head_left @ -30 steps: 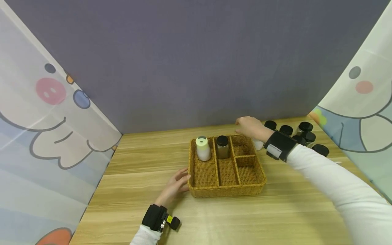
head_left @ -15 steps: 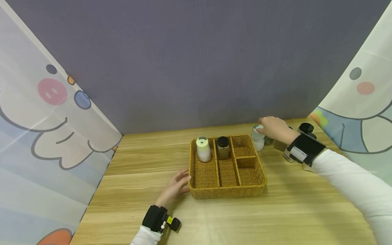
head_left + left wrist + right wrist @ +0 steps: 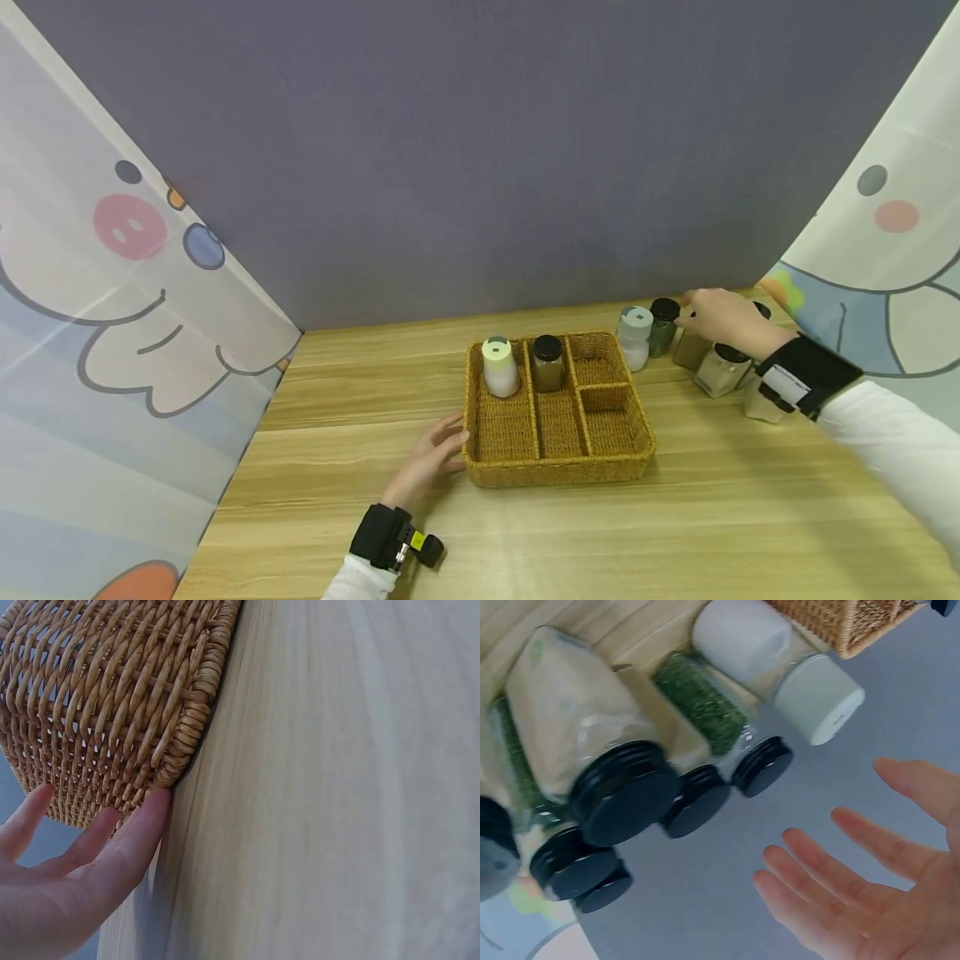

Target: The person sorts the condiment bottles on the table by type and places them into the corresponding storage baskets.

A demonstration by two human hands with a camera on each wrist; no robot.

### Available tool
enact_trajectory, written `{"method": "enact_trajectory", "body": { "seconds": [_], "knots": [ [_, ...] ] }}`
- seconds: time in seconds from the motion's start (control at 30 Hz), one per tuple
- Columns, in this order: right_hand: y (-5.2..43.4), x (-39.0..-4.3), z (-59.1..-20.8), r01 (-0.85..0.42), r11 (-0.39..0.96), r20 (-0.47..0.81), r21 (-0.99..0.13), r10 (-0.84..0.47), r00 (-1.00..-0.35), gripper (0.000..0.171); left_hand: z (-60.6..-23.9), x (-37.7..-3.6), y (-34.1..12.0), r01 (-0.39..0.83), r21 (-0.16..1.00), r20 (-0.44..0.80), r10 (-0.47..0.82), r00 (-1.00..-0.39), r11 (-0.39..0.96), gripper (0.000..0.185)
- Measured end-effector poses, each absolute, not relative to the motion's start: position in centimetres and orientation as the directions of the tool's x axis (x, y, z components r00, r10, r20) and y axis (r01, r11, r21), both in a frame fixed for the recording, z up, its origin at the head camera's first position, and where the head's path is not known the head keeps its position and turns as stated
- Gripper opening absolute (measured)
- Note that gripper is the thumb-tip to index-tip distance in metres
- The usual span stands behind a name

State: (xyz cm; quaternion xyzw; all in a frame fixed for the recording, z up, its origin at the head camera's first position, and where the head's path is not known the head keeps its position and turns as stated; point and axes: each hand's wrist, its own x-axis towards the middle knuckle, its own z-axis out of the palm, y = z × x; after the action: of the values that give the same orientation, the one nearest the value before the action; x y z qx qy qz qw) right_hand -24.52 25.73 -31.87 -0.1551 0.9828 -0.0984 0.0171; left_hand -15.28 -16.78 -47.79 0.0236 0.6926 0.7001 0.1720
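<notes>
Spanning most of the head view, the wooden table [image 3: 525, 542] carries everything else, with a grey backdrop behind and cartoon-printed curtains at either side. Next in size is the woven basket [image 3: 558, 471], divided into compartments: a white bottle [image 3: 498, 367] stands at the back of its leftmost column and a black-lidded jar [image 3: 547, 362] stands at the back of the column beside it, while the remaining compartments show only wicker.

Beside the basket's right rim stands a cluster of jars [image 3: 712, 362] not yet in the basket: a second white bottle [image 3: 634, 337] nearest the rim, a green-filled jar [image 3: 663, 327] just beside it, and several more black-lidded jars behind and to the right. By that count, two containers are stowed and the larger share is left, as a judgement from how things lie.

The right hand [image 3: 723, 321] hovers over that cluster with its fingers [image 3: 832, 889] spread and straight, gripping nothing; the wrist view shows open air between them and the lids. The left hand [image 3: 427, 458] lies flat on the table at the basket's near-left corner, fingers [image 3: 139, 832] extended and pressing against the wicker wall, steadying rather than clasping it.
</notes>
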Motion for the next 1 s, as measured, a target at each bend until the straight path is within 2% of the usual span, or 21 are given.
{"method": "enact_trajectory", "body": {
  "seconds": [0.47,1.0],
  "knots": [
    [28.9,-23.8,-33.2,-0.28,0.949,-0.061,-0.144,-0.291,-0.955,0.038,-47.4,-15.1,-16.6,-0.21,0.978,-0.204,0.275,-0.94,0.006,0.063],
    [30.5,-23.6,-34.7,-0.277,0.946,-0.103,-0.169,-0.296,-0.949,0.037,-47.7,-15.2,-16.7,-0.2,0.979,-0.199,0.269,-0.942,0.024,0.062]
  ]
}}
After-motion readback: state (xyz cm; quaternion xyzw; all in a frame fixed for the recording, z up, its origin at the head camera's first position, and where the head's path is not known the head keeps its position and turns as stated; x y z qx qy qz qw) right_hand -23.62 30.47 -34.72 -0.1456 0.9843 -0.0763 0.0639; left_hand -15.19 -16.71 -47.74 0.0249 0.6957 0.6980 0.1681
